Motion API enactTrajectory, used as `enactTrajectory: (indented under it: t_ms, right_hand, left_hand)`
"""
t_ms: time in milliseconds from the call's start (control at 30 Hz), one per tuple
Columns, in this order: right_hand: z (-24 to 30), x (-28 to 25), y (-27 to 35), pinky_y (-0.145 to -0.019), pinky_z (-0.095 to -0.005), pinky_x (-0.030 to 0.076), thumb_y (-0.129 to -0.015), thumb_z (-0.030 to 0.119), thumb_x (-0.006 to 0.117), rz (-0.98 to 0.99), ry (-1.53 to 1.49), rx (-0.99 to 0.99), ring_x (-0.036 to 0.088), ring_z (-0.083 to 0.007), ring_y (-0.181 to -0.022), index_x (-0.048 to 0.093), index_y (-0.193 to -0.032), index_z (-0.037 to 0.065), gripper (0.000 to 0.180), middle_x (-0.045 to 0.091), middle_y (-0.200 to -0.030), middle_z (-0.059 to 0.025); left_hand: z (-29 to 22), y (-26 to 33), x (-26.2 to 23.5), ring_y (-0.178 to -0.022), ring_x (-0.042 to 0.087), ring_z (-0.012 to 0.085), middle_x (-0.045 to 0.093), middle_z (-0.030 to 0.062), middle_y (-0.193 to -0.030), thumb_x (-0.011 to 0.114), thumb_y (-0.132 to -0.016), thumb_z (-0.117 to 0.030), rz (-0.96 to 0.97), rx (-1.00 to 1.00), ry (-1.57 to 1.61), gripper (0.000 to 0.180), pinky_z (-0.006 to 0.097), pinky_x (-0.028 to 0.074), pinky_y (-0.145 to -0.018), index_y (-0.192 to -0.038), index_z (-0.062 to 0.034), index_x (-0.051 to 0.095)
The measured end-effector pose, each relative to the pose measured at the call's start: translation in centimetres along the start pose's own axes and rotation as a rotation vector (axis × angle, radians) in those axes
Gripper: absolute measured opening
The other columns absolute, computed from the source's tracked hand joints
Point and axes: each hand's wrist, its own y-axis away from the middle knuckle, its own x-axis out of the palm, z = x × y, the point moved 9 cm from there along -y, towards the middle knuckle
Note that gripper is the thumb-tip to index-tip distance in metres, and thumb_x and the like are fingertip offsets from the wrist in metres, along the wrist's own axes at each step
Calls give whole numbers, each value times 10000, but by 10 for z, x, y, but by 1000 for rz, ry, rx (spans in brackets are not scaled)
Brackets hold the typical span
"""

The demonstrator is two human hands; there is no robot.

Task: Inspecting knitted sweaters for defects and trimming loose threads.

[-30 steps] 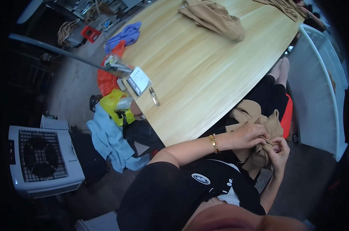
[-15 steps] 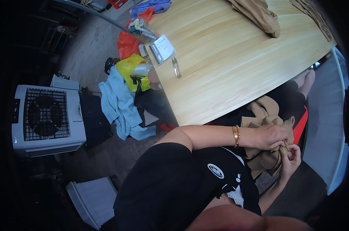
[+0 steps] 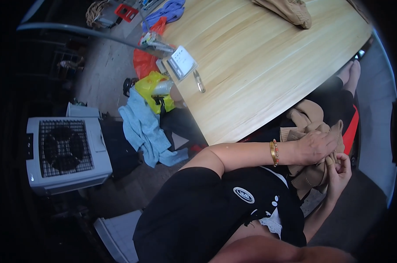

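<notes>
A tan knitted garment (image 3: 304, 180) with ribbed edges lies bunched over my lap. My left hand (image 3: 314, 148), with gold and beaded bracelets at the wrist, is closed on its folds from above. Just below and to the right, my right hand (image 3: 339, 170) pinches the edge of the same knit between thumb and fingers. Both hands are close together, and the exact spot they grip is partly covered by the fingers.
Beyond my left arm is a wooden table (image 3: 251, 74) with thread snips (image 3: 199, 82), a desk calendar (image 3: 182, 62) and another tan garment (image 3: 290, 13). A pale plastic bin (image 3: 373, 118) stands at right. Left are a light blue garment (image 3: 141, 127), a yellow bag (image 3: 149, 87) and an air cooler (image 3: 67, 149).
The view has shifted slightly. My left hand has flattened over the knit and the fingertips of both hands have moved a little apart, still holding the garment.
</notes>
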Motion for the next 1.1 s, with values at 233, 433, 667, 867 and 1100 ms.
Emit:
enactTrajectory:
  t_ms: [233, 433, 667, 867, 1100]
  right_hand:
    - [-7, -10, 21, -634, -137, 425, -832, -35, 698, 103, -158, 107, 514, -13, -703, 529, -1066, 26, 295, 564, -836, 22]
    - [-26, -6, 39, -636, -187, 360, -853, 11, 674, 262, -30, 186, 424, -34, -718, 499, -908, 46, 187, 481, -868, 33]
    - [-34, -47, 33, -662, -167, 307, -963, 111, 560, 125, -203, 183, 374, -21, -758, 456, -965, 81, 108, 394, -853, 51]
    - [-20, -79, 32, -773, -188, 419, -932, 67, 597, 141, -216, 103, 543, -48, -885, 507, -1222, -3, 312, 590, -971, -9]
    - [-8, -103, 38, -952, -295, 458, -874, 4, 644, -151, 327, 20, 604, -178, -1066, 640, -1144, -24, 271, 648, -1147, -104]
  left_hand:
    - [12, -17, -15, -722, 630, 323, 588, 138, -812, 594, -852, -124, -1, -151, 199, 149, 421, 467, -578, -936, -41, 504]
    - [18, -29, -5, -701, 620, 356, 591, 122, -727, 605, -870, -141, 140, -195, 186, 152, 427, 461, -582, -938, -56, 499]
    - [53, -4, -19, -632, 594, 201, 626, 117, -731, 724, -832, -293, 458, -377, 503, 299, 349, 448, -585, -899, -8, 659]
    - [81, 51, -18, -724, 512, 52, 603, -12, -766, 683, -908, -257, 692, -705, 669, 250, 244, 419, -648, -945, -10, 678]
    - [83, 37, -31, -710, 473, 11, 539, -73, -756, 682, -909, -210, 418, -755, 814, 163, 185, 389, -612, -932, -49, 668]
